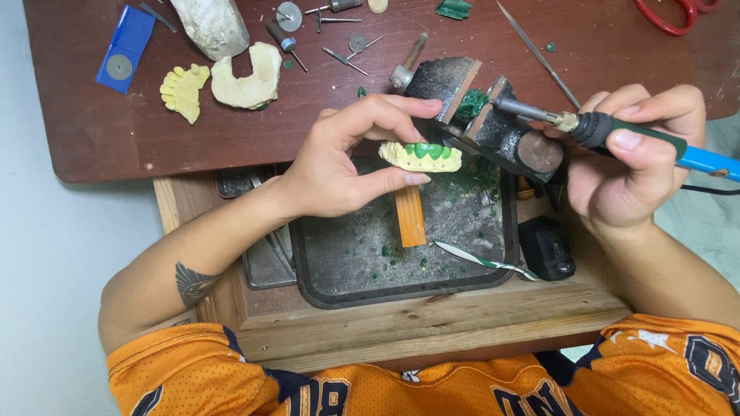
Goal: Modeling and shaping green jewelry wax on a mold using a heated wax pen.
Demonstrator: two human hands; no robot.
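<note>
My left hand (343, 158) pinches a pale yellow dental cast with green wax teeth (420, 156), thumb under it and fingers over it, above a dark metal tray (324, 270). My right hand (632, 166) grips a blue-handled electric wax tool (617, 135). Its metal tip points left and rests at a lump of green wax (472, 102) clamped in a small dark bench vise (482, 115). The cast hangs just below the vise.
A wooden peg (410, 216) juts over the tray, which is strewn with green wax chips. On the brown tabletop lie two more casts (248, 77) (185, 91), burs and discs (324, 35), a blue card (123, 48), red scissors (671, 15). A small black box (546, 246) sits right of the tray.
</note>
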